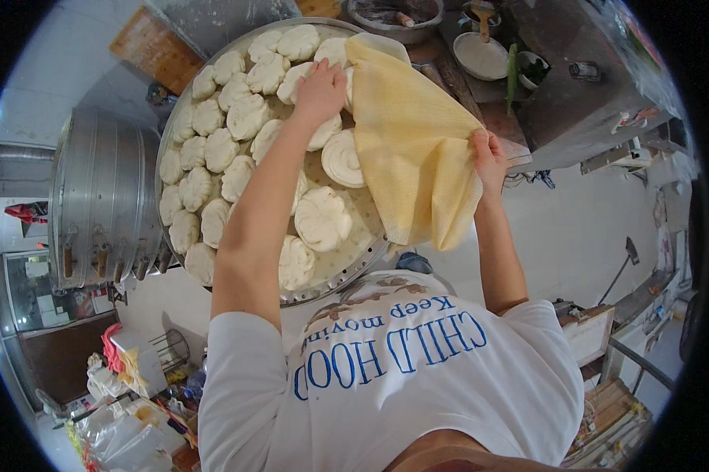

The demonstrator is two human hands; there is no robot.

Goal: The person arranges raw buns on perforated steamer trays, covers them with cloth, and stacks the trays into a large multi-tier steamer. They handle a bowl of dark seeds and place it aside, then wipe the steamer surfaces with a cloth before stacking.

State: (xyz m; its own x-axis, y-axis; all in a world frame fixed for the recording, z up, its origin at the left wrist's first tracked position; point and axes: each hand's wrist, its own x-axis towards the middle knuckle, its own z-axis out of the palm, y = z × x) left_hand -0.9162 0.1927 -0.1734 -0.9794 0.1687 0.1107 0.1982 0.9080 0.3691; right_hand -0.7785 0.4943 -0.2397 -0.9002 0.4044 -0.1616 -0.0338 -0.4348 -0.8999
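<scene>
A large round metal steamer tray (354, 268) with small holes holds many pale dough buns (248, 117), some pleated, one a coiled spiral bun (344, 158). My left hand (321, 91) reaches over the tray, palm down, its fingers at a bun near the far side; whether they grip it is hidden. In my right hand (489, 156) is the edge of a yellow woven steamer cloth (410, 135). The cloth hangs from my fingers and drapes over the tray's right side, covering whatever lies beneath it there.
Stacked metal steamer tiers (106, 200) stand to the left. On the counter (567, 127) at right are a bowl of white paste or powder (480, 56) with a brush (483, 20) above it, a small bowl of greens (531, 69) and a glass jar (584, 71). Bagged goods (127, 442) sit lower left.
</scene>
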